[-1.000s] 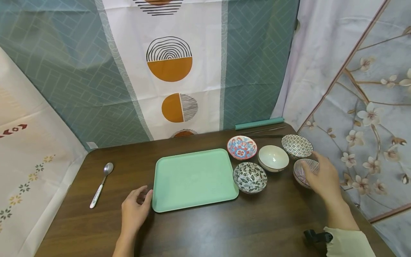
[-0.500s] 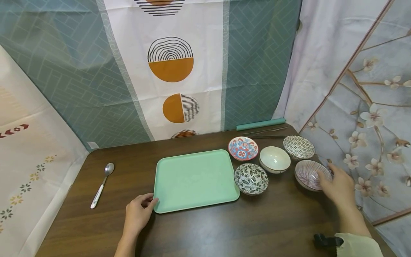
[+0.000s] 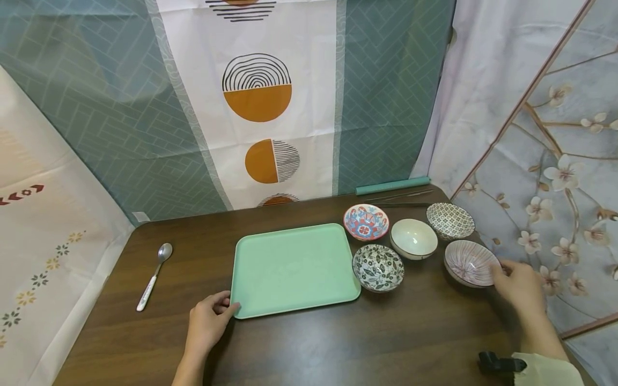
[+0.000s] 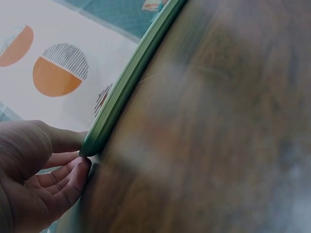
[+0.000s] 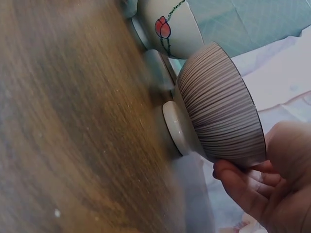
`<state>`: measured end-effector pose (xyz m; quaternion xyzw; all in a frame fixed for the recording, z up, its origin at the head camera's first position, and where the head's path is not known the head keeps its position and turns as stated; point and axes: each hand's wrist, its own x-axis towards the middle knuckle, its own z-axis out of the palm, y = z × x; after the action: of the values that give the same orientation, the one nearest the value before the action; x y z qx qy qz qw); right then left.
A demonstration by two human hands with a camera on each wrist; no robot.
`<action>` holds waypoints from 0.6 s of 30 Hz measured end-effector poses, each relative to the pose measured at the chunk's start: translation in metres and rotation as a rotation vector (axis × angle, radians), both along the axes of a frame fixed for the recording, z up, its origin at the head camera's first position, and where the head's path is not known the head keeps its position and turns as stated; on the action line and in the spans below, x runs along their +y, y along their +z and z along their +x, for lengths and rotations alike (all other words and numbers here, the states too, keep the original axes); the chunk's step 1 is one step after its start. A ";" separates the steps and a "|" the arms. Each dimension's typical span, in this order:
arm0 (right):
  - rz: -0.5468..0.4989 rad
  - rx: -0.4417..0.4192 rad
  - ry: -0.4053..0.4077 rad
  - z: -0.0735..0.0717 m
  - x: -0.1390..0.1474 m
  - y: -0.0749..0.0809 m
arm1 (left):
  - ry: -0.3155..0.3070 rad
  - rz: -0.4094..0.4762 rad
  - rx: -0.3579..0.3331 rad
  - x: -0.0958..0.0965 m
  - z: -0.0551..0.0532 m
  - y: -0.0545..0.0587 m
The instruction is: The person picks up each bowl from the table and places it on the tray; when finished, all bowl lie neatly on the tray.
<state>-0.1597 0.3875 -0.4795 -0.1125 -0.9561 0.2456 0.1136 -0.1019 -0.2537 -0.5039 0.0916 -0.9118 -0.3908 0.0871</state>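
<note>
Resting on the dark wooden counter (image 3: pixel 338 343), the mint-green tray (image 3: pixel 294 268) lies flat with its long axis running left to right across the person's view, its short sides facing the spoon on one side and the bowls on the other. The left hand (image 3: pixel 208 323) grips the tray's near-left corner: the thumb lies over the rim and the curled fingers (image 4: pixel 63 182) tuck beneath the edge, as the left wrist view shows.

The right hand (image 3: pixel 520 283) holds the pink striped bowl (image 3: pixel 469 262) by its right rim; in the right wrist view the fingertips (image 5: pixel 238 182) curl under the lip of the ribbed wall while the bowl stands upright on its foot, mouth up, near the counter's right edge.

Four more bowls stand mouth up between that bowl and the tray: a black-and-white floral bowl (image 3: pixel 378 267) just beside the tray's right side, a red-and-blue bowl (image 3: pixel 366 221) behind it, a plain white bowl (image 3: pixel 413 238) in the middle, and a small-patterned bowl (image 3: pixel 450 220) at the back right.

A spoon (image 3: pixel 154 276) lies well apart to the left, bowl end pointing away from the person, handle toward them.
</note>
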 end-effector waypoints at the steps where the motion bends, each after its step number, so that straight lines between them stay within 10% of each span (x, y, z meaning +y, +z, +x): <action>1: -0.002 0.013 0.000 0.000 0.000 0.000 | -0.002 0.004 -0.001 0.000 0.001 0.000; 18: -0.031 0.110 -0.022 0.007 -0.005 0.045 | 0.021 0.043 -0.041 -0.001 0.002 -0.001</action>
<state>-0.1522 0.3827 -0.4341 -0.1111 -0.9433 0.2648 0.1668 -0.1001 -0.2545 -0.5046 0.1107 -0.9037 -0.4075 0.0706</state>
